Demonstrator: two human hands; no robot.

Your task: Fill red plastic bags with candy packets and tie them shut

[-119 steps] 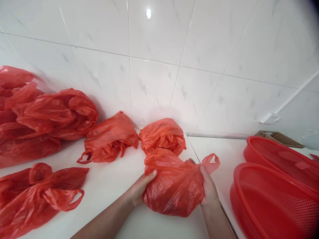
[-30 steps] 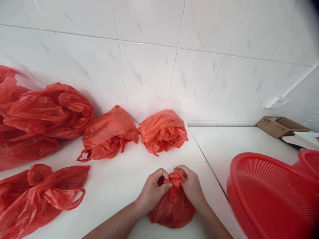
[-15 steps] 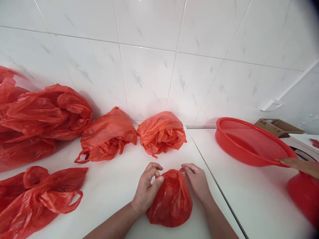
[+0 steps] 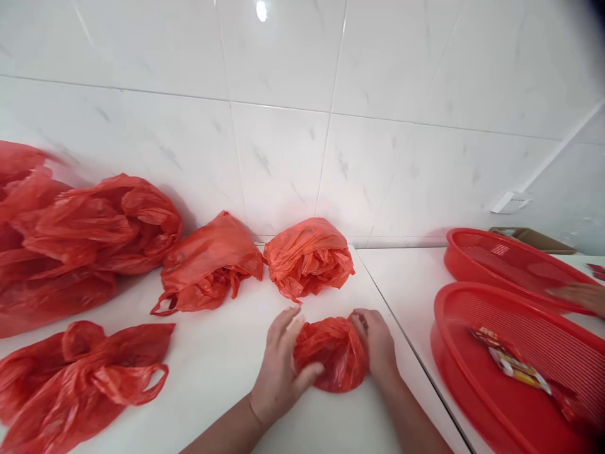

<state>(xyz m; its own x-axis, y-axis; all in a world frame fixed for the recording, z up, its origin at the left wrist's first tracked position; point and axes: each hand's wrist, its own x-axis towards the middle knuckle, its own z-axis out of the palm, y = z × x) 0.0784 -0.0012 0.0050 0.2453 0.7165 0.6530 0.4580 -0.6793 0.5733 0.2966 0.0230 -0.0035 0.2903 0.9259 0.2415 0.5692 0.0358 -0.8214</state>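
Observation:
A red plastic bag (image 4: 333,359), crumpled into a low round bundle with its gathered top upward, rests on the white tabletop between my hands. My left hand (image 4: 283,366) lies along the bag's left side, fingers apart and thumb stretched over its near left part. Around the right edge curves my right hand (image 4: 378,343), its bent fingertips touching the bag; they are loosely spread and partly hidden. Just behind sits a folded bundle of red bags (image 4: 309,255), with another red bag bundle (image 4: 212,265) to its left.
A large heap of red bags (image 4: 94,227) fills the back left, and a knotted red bag (image 4: 89,372) lies at front left. To the right, a red basket (image 4: 454,353) holds wrapped packets (image 4: 517,369). Another person's hand (image 4: 579,295) touches a second red basket (image 4: 501,252) behind.
The bag has become lower and more compact. My left fingers have opened from their pinch. At right, a basket with packets has come into place in front, and the other basket has shifted right.

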